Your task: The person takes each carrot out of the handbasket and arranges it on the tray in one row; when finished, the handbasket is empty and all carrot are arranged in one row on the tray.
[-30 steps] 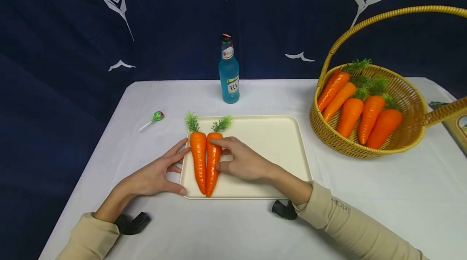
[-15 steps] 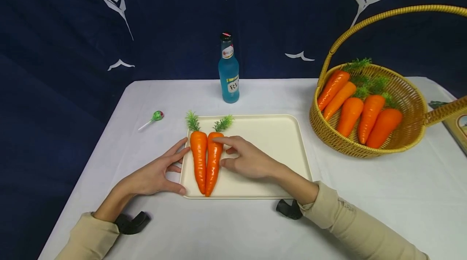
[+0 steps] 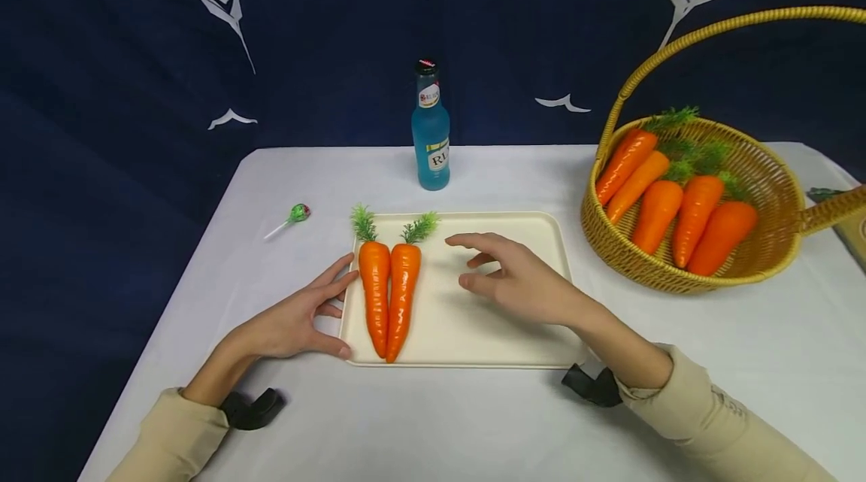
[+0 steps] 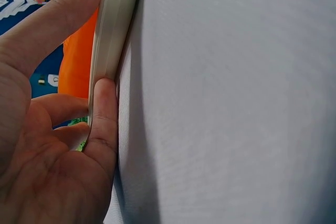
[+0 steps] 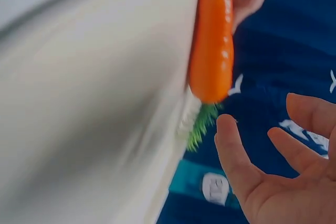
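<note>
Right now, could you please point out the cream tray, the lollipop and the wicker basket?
Cream tray (image 3: 460, 339), head view: bare floor.
Lollipop (image 3: 298, 213), head view: candy end.
Wicker basket (image 3: 612, 251), head view: outer wall.

Left hand (image 3: 295, 322) spread — right hand (image 3: 517, 279) raised and loosely curved
</note>
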